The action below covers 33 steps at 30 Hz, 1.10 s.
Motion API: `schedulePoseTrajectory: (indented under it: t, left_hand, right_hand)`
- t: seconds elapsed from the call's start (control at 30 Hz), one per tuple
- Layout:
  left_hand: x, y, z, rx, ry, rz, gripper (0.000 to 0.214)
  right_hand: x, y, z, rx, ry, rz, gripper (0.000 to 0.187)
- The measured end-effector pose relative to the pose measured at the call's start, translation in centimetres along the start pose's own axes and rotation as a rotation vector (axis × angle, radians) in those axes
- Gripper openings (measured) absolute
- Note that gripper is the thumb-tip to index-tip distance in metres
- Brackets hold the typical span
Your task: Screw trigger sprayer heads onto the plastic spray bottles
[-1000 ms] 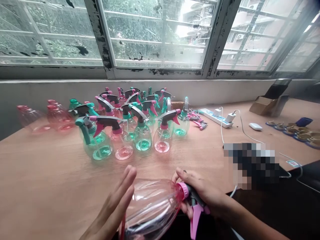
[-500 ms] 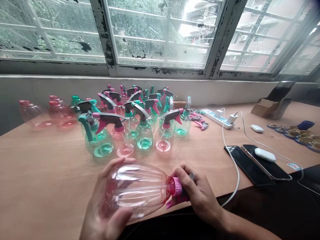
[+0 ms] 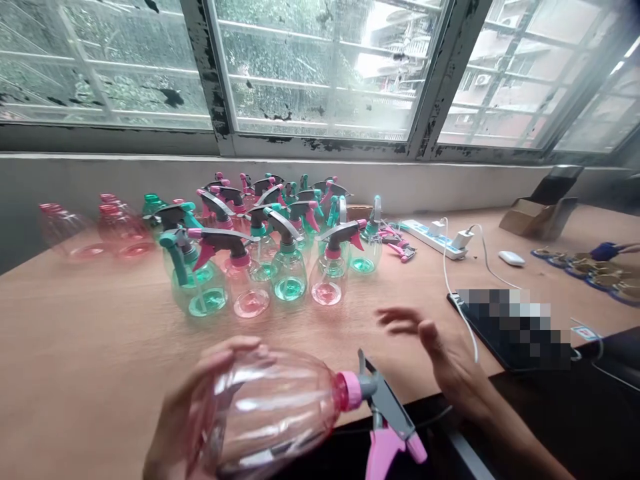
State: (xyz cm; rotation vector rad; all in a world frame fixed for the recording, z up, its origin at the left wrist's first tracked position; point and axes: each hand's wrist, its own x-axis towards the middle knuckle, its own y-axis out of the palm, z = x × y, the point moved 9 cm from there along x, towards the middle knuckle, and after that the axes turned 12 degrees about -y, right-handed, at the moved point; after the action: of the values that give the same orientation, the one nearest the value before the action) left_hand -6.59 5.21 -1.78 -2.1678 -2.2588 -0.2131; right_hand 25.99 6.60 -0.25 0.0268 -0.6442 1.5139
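My left hand (image 3: 180, 413) grips the body of a clear pink spray bottle (image 3: 270, 413), which lies on its side over the near edge of the wooden table (image 3: 100, 333). A grey and pink trigger head (image 3: 385, 417) sits on its neck and points right. My right hand (image 3: 435, 347) hovers open just right of the trigger head, fingers spread, touching nothing.
A cluster of several pink and teal spray bottles (image 3: 260, 247) stands mid-table. Headless pink bottles (image 3: 95, 230) lie at the far left. A power strip (image 3: 437, 237), a white cable (image 3: 460, 307), phones and a cardboard box (image 3: 543, 210) are on the right. A windowed wall is behind.
My right hand has let go of the trigger head and lifted away to the right. The trigger now hangs downward. My left hand keeps its hold on the bottle.
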Motion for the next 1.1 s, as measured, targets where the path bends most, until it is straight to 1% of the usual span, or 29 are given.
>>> schedulePoseTrajectory:
  t: [0.03,0.07,0.1,0.13,0.2,0.27,0.33,0.4,0.53,0.6,0.7,0.77,0.93,1.1]
  left_hand:
    - [0.4,0.2,-0.7,0.002,-0.002,-0.019,0.079]
    - [0.8,0.5,-1.1,0.000,-0.021,-0.029,0.078]
    - [1.2,0.7,-1.2,-0.003,-0.047,-0.032,0.077]
    - [1.7,1.0,-1.0,-0.012,-0.081,-0.021,0.076]
    - [2.2,1.5,-0.4,-0.040,-0.125,0.016,0.076]
    - [2.5,1.8,0.1,-0.054,-0.133,0.039,0.074]
    - [2.6,1.8,0.4,-0.049,-0.130,0.043,0.072]
    - [2.6,1.8,0.6,-0.047,-0.133,0.046,0.073]
    - [2.7,1.7,0.6,-0.052,-0.125,0.053,0.070]
    - [2.7,1.7,0.6,-0.038,-0.107,0.053,0.069]
    - [2.7,1.8,0.8,-0.016,-0.100,0.059,0.070]
    - [2.7,1.9,0.9,-0.005,-0.103,0.068,0.071]
    - [2.7,2.1,0.9,0.001,-0.132,0.094,0.073]
    - [2.7,2.2,1.1,-0.010,-0.157,0.097,0.074]
  right_hand:
    - [-0.4,-3.8,-0.1,-0.293,-0.058,-0.174,0.053]
    - [-1.2,-6.8,-0.4,-0.542,-0.095,-0.300,0.055]
    - [-2.1,-8.9,-1.0,-0.728,-0.121,-0.357,0.060]
    - [-3.0,-10.4,-2.1,-0.868,-0.113,-0.372,0.068]
    - [-4.9,-12.8,-5.1,-1.085,-0.001,-0.348,0.086]
    - [-6.9,-14.5,-8.0,-1.197,0.131,-0.309,0.091]
    - [-8.1,-15.0,-10.0,-1.213,0.186,-0.214,0.091]
    - [-8.8,-15.5,-10.9,-1.198,0.205,-0.194,0.091]
    - [-9.7,-17.1,-10.2,-1.210,0.202,-0.325,0.101]
    - [-10.1,-17.3,-9.9,-1.258,0.236,-0.327,0.103]
    - [-10.8,-17.2,-10.1,-1.300,0.287,-0.271,0.100]
    - [-11.2,-17.1,-10.2,-1.289,0.295,-0.260,0.097]
    - [-11.7,-17.6,-11.1,-1.151,0.363,-0.259,0.081]
    - [-11.7,-17.6,-11.7,-1.054,0.447,-0.162,0.078]
